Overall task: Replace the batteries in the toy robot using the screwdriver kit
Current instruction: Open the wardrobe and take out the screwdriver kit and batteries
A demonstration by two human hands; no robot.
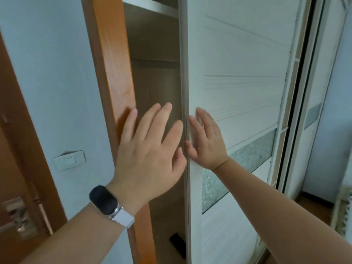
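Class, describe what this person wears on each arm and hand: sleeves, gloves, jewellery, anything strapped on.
No sleeves or gloves are in view. On the wrist of the left hand sits a glossy black oblong fitness band with a silver metal lug and white strap. The right hand and its wrist wear nothing; no rings show.

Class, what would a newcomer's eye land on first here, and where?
Two open hands fill the centre: the right hand lies flat on the white door near its edge, the left hand is raised before the open gap. A black wristband sits on the left wrist; an orange wooden frame borders the gap's left side.
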